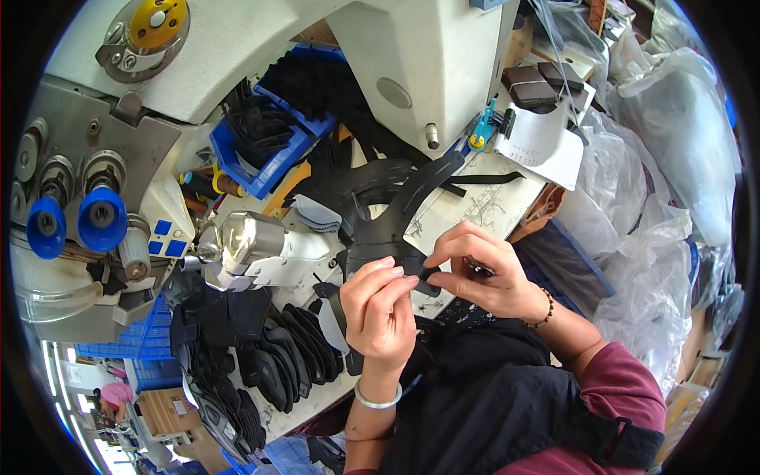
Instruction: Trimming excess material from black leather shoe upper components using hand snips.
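Note:
A dark, flat black piece [378, 231] with long strap-like arms lies on the white table in front of me. At its near end, my left hand [378, 313] has its fingers bent together, the tips over the piece's edge. Opposite it, my right hand [484, 273] closes thumb and forefinger on the right edge of the same piece. The palms hide part of that near end. Whether a thread or another small item is between the fingertips cannot be made out.
A white industrial sewing machine [427, 47] arches over the far side. Blue bins [257, 180] hold black parts behind the work. Stacked black pieces [273, 364] stand at the left. Teal snips [481, 127] and a paper sheet [546, 150] lie far right, near plastic bags [673, 150].

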`<action>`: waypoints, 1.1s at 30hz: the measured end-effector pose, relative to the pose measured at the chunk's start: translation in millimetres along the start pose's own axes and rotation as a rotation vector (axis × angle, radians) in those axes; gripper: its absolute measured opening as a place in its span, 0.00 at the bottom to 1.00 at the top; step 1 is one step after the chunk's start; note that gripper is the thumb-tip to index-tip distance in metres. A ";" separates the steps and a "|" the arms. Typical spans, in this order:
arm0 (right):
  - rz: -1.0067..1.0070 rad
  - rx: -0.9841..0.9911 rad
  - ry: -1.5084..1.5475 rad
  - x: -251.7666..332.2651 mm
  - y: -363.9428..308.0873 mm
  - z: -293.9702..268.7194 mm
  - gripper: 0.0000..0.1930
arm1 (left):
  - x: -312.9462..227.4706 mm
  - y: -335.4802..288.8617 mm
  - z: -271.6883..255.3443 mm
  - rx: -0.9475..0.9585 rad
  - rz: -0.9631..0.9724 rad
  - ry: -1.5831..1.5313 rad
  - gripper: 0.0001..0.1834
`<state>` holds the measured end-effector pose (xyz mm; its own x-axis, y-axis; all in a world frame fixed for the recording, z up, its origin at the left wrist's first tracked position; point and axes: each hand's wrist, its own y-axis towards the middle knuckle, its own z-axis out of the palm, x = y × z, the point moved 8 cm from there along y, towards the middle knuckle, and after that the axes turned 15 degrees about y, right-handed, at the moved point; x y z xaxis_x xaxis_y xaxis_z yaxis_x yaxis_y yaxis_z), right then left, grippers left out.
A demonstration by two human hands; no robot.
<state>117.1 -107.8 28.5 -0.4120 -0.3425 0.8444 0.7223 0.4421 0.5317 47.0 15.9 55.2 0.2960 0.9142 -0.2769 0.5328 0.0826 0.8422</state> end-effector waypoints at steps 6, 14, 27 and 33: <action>-0.084 -0.040 -0.102 -2.6 -1.4 4.9 0.08 | 1.1 0.9 3.6 0.031 -0.052 -0.057 0.12; -0.087 -0.082 -0.129 10.2 5.0 -4.8 0.06 | 5.5 0.8 3.4 0.027 -0.078 -0.044 0.13; -0.143 -0.022 -0.160 11.8 -2.5 -5.7 0.14 | 9.2 0.3 1.1 0.005 -0.058 -0.003 0.13; -0.237 -0.021 -0.370 8.1 -10.6 4.8 0.15 | 9.3 2.2 1.5 -0.003 -0.070 -0.024 0.11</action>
<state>103.5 -111.3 30.0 -0.7362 -0.1102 0.6677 0.5936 0.3685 0.7154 52.2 24.0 53.8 0.2774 0.8962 -0.3461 0.5504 0.1470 0.8219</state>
